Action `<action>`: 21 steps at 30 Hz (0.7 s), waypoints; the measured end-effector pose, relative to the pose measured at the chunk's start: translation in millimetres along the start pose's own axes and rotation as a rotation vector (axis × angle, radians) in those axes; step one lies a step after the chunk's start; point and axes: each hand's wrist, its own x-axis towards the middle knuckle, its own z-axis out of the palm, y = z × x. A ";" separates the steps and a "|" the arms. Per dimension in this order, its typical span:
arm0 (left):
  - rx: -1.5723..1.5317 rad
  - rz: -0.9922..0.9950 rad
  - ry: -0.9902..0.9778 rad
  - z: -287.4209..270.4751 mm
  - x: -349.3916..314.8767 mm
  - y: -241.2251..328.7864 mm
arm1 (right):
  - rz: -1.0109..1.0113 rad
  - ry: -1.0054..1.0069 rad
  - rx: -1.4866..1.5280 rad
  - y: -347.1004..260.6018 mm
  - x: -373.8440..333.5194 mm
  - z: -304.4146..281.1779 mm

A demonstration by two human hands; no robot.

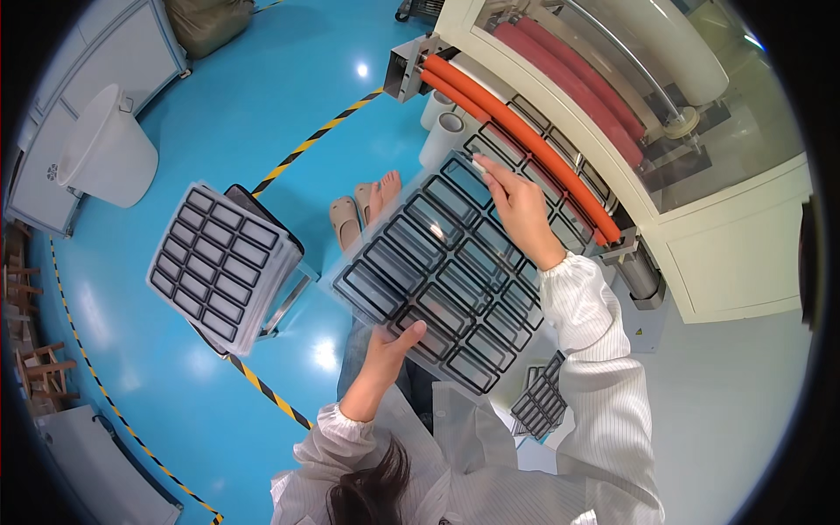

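A transparent plastic sheet (429,302) printed with rows of black rounded rectangular frames is held up tilted over my lap. Its near left edge is gripped by my left hand (382,363), thumb on top and fingers underneath, out of sight. At the far right corner, my right hand (522,214) is closed with its fingertips pinching the sheet's edge. Something small and whitish shows at those fingertips, too small to name. Just beyond that corner, another sheet with the same black frames (499,140) lies under the machine's orange roller (525,144).
On a stool to the left rests a stack of framed sheets (214,262). More framed sheets (540,402) lie low beside my right forearm. White rolls (444,136) stand by the cream machine (735,236). A white bucket (114,149) and yellow-black floor tape (319,136) are farther left.
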 end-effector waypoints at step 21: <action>0.074 0.022 -0.026 -17.9 -29.1 4.4 | -0.197 -0.054 -0.212 -25.1 -5.8 31.9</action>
